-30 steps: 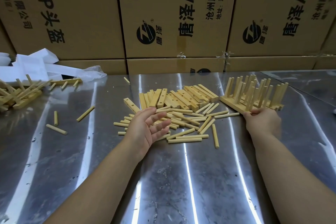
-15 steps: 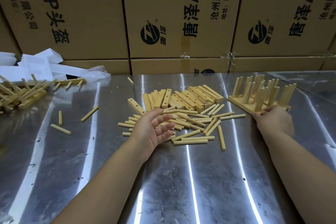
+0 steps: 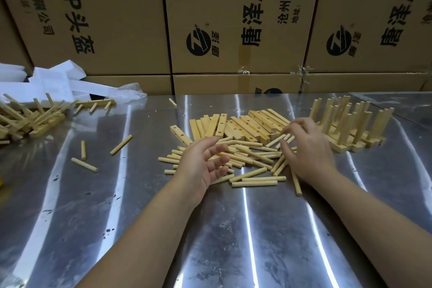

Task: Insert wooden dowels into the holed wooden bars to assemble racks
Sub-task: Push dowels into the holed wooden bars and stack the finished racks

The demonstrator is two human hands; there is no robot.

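Observation:
A loose heap of wooden dowels (image 3: 251, 158) lies at the table's middle, and behind it is a stack of holed wooden bars (image 3: 247, 127). My left hand (image 3: 202, 166) hovers over the left side of the dowels, palm turned inward, fingers relaxed and holding nothing. My right hand (image 3: 308, 151) reaches over the right side of the heap with spread fingers, fingertips near the dowels and the bars' right end. Assembled racks (image 3: 350, 124) with upright dowels stand to the right of that hand.
The shiny metal table (image 3: 233, 229) reflects light. More assembled racks (image 3: 28, 117) lie tumbled at the far left, with stray dowels (image 3: 84, 165) nearby. White foam and plastic wrap (image 3: 58, 84) sit at the back left. Cardboard boxes (image 3: 233, 18) wall off the back.
My right hand left the assembled racks and moved left over the dowel heap. My left hand stayed over the dowels, shifting little. The view shifted slightly.

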